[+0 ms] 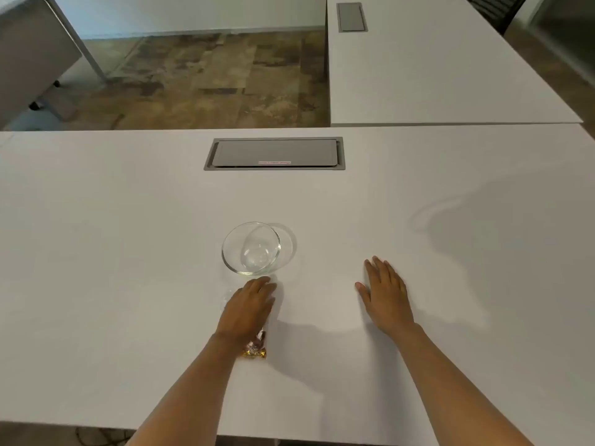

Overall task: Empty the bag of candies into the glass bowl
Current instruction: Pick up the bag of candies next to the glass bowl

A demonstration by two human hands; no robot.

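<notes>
Candy bag [256, 347]: one, clear, under left hand [248, 309], fingers together on it; candies uncountable. Glass bowl [251, 247]: one, empty, just beyond fingertips. Right hand [384, 292] flat, fingers slightly spread.

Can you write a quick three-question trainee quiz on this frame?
1. True or false: the glass bowl already holds candies.
2. Which hand lies on the bag of candies? A) left hand B) right hand
3. Fill in: the right hand rests flat on the ____.

Key: 1 false, the bowl is empty. 2 A. 3 table.
</notes>
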